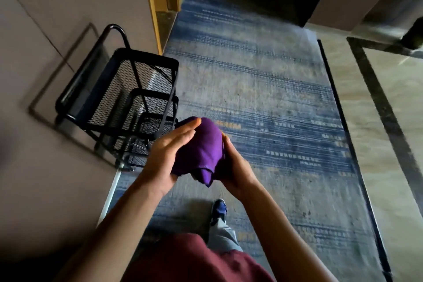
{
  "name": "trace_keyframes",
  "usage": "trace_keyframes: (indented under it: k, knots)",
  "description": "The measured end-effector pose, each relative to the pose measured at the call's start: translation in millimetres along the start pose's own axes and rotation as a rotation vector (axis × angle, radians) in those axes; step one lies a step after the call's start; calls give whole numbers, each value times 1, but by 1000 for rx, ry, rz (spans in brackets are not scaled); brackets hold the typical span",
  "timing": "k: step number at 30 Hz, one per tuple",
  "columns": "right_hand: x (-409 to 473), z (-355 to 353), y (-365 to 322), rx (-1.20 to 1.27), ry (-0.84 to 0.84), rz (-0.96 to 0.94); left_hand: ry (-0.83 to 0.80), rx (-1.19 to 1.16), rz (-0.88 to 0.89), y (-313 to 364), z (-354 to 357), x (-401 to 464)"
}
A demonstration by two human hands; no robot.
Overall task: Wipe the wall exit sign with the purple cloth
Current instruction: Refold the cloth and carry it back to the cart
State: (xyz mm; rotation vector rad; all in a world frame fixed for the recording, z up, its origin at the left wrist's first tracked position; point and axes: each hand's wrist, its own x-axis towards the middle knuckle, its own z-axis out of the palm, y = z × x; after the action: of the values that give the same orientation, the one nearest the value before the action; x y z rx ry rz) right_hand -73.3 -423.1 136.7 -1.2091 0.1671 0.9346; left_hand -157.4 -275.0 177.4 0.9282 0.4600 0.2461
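A bunched purple cloth point(202, 149) sits between both my hands, in front of my waist. My left hand point(168, 155) presses flat against its left side, fingers stretched along the fabric. My right hand point(233, 165) cups its right side from below, fingers hidden under the folds. A loose corner of the cloth hangs down between my wrists. No exit sign shows in the head view.
A black wire-mesh cart point(128, 101) with tiered baskets stands against the beige wall point(45, 30) on my left. A blue patterned carpet point(263, 98) runs forward toward a dark doorway. Glossy stone floor point(377, 121) lies to the right. My shoe point(218, 209) rests on the carpet.
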Motion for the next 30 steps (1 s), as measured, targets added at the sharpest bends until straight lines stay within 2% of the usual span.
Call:
trace_keyframes:
  k: [4,9,13,16,18,20,23,27,30]
  knots:
    - [59,-19,-27,53,-205,40,135,-1,80,-3,19,43]
    - [114,-30,-72,46,-337,94,284,345,244,6,0,78]
    - [160,-18,-104,-129,-393,56,352,498,260,3,-27,93]
    - [195,6,-115,-209,-404,71,434,448,164,-5,-50,107]
    - [217,26,-121,-278,-414,49,489,288,115,-5,-65,122]
    - [236,49,-126,-376,-439,37,539,135,116,-2,-82,140]
    - [262,81,-132,-502,-454,-3,625,52,135,11,-103,159]
    - [304,123,-141,-704,-469,-109,670,228,176,35,-134,180]
    - [339,154,-140,-986,-524,-246,722,306,189,42,-156,200]
